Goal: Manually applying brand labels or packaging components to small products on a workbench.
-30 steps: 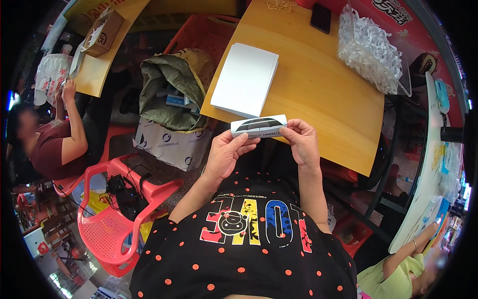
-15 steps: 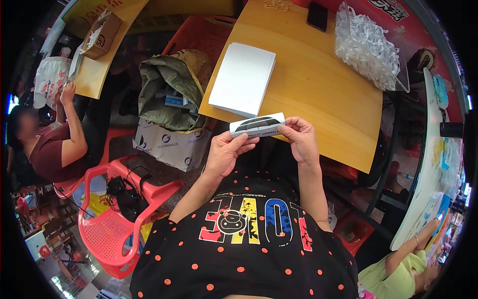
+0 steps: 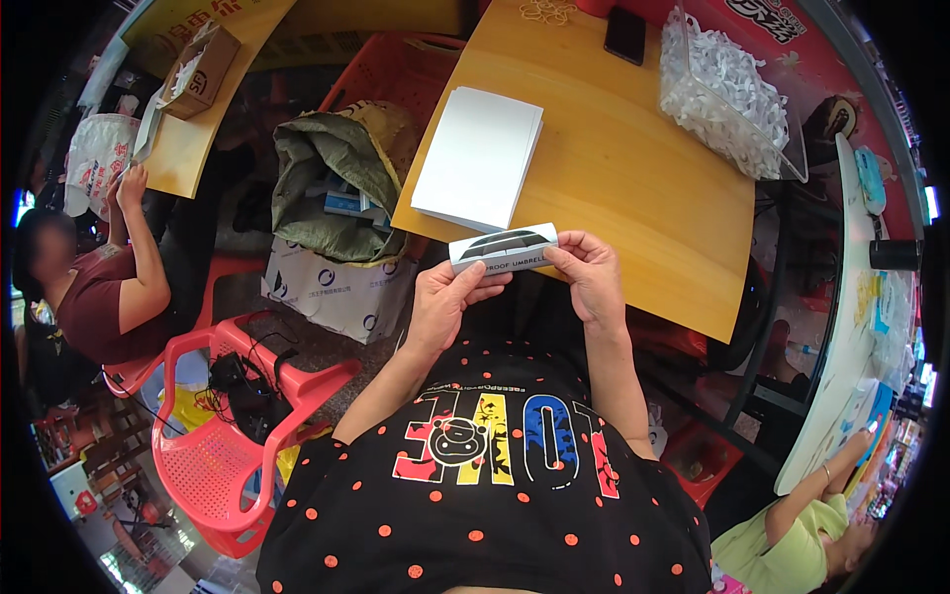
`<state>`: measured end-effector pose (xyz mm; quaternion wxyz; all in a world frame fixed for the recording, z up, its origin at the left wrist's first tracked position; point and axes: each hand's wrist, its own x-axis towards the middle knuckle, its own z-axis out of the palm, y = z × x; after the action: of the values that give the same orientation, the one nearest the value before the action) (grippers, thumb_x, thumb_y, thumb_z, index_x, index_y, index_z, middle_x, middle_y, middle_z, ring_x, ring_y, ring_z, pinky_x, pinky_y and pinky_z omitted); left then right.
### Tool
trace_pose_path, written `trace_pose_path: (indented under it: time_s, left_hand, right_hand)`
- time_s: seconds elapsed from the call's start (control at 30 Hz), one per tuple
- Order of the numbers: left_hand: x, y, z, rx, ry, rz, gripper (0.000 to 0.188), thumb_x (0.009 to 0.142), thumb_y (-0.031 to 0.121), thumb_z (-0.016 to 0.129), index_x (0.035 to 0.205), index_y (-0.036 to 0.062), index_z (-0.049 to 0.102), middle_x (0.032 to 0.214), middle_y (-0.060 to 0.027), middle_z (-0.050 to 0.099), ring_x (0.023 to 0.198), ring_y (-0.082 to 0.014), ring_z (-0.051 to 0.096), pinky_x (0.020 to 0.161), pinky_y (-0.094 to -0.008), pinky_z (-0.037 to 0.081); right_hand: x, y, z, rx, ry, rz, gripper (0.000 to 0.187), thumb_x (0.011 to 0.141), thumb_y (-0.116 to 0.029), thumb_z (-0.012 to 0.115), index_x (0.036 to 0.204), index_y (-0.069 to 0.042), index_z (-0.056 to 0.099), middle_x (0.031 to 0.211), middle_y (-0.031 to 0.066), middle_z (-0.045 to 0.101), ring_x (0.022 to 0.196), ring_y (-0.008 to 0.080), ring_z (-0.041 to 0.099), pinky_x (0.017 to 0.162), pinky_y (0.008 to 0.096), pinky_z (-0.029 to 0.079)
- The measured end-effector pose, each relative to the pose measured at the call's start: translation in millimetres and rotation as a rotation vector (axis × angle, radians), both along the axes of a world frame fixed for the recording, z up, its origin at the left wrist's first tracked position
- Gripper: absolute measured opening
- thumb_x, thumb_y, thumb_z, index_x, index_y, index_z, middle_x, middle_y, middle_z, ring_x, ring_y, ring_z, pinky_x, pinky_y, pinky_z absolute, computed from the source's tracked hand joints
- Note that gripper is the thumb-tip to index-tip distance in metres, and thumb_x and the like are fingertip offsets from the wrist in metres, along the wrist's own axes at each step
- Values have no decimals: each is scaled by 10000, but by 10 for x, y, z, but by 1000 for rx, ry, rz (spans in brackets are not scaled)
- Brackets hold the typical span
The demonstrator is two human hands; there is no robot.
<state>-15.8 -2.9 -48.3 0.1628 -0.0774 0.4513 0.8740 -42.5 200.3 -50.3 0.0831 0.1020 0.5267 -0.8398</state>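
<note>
We grip a small white printed card (image 3: 503, 249) with both hands, held just off the near edge of the wooden surface (image 3: 633, 198). Our left hand (image 3: 445, 297) pinches the card's left end, thumb on top; our right hand (image 3: 586, 277) pinches the right end. The card looks flat and unfolded, so we judge the work on it barely begun. Just beyond it a stack of white sheets (image 3: 480, 158) lies on the surface, looking untouched. Further right stands a clear bin of white pieces (image 3: 727, 94), well apart from the hands.
</note>
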Motion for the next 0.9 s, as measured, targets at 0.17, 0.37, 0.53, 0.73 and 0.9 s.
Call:
trace_pose_path:
  time_s: [0.17, 0.37, 0.53, 0.73, 0.9]
  left_hand:
    - [-7, -6, -6, -70, 21, 28, 279, 960, 111, 518, 1135, -100, 570, 1035, -197, 654, 926, -253, 674, 806, -320, 566]
    - [-8, -30, -13, -95, 34, 22, 273, 958, 104, 515, 1133, -96, 574, 1031, -192, 656, 924, -250, 674, 807, -322, 566]
    - [-19, -49, -8, -54, 0, -7, 256, 958, 103, 510, 1121, -79, 586, 1036, -179, 657, 914, -240, 676, 802, -321, 569]
    - [-27, -52, 3, -36, -34, 1, 231, 942, 89, 540, 1109, -58, 601, 1033, -170, 660, 906, -227, 678, 788, -311, 571]
    - [2, -79, -34, -116, -10, -38, 216, 938, 75, 541, 1104, -38, 620, 1026, -164, 664, 910, -239, 677, 786, -309, 573]
  right_hand:
    - [5, -59, 48, 57, 23, -18, 136, 803, 22, 674, 937, 42, 653, 889, 105, 694, 789, 128, 650, 776, 257, 514]
    - [26, -98, 157, 46, 4, 46, 183, 837, -39, 662, 991, 59, 656, 888, 84, 694, 714, 81, 612, 679, 212, 487]
    - [47, -50, 76, 72, -17, 65, 168, 845, -59, 664, 979, 43, 668, 816, 32, 670, 569, -4, 431, 504, 151, 297]
    - [53, -68, 28, 83, -11, 38, 158, 843, -42, 661, 969, 53, 663, 721, -17, 604, 527, -11, 358, 465, 153, 242]
    - [41, -76, 51, 75, -13, 54, 149, 845, -30, 654, 963, 61, 660, 700, -27, 583, 513, -10, 338, 452, 160, 227]
